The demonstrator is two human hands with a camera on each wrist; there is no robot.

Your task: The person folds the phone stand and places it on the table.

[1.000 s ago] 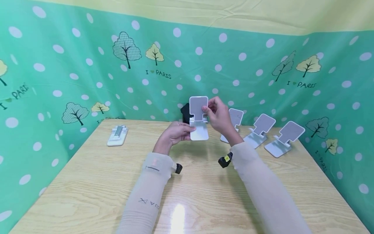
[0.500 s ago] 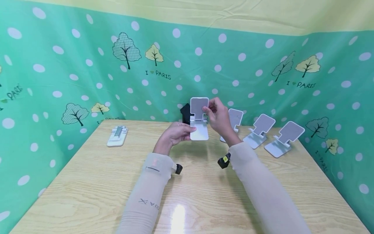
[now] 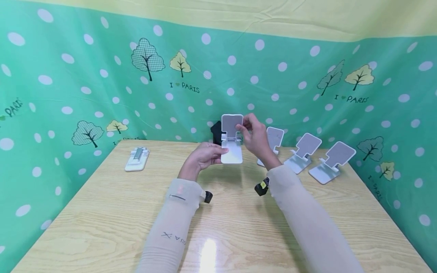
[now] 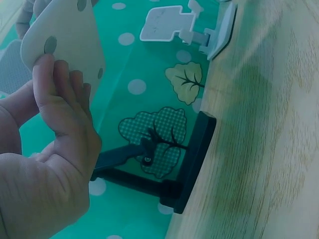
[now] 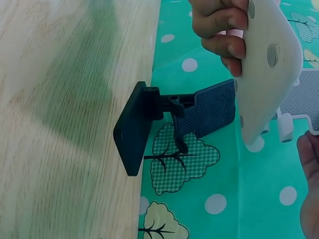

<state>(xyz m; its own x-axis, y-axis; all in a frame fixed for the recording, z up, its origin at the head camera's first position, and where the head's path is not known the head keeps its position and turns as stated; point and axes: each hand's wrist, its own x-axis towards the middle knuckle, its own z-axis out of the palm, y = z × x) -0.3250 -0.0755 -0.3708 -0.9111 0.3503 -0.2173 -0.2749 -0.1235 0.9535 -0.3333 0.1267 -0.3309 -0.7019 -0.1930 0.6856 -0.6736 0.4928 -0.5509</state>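
Observation:
A white folding phone stand (image 3: 232, 154) with a grey pad is held up over the table, its plate unfolded above the base. My left hand (image 3: 206, 156) grips the base at its left edge, thumb in front and fingers behind. My right hand (image 3: 256, 137) pinches the right edge of the padded plate between thumb and fingers. In the left wrist view, fingertips press the base's underside (image 4: 75, 30), which has round grey feet. The right wrist view also shows this underside (image 5: 269, 69), with the hinge partly hidden behind it.
A black phone stand (image 3: 216, 132) stands behind the held one. Three unfolded white stands, the nearest a right-hand stand (image 3: 327, 170), line the table's back right. A folded white stand (image 3: 137, 159) lies at the back left. A dotted green curtain (image 3: 191, 113) hangs behind the table.
The top of the held stand's plate has dipped slightly while its base stays nearly level. Both hands keep their hold; the other stands have not moved.

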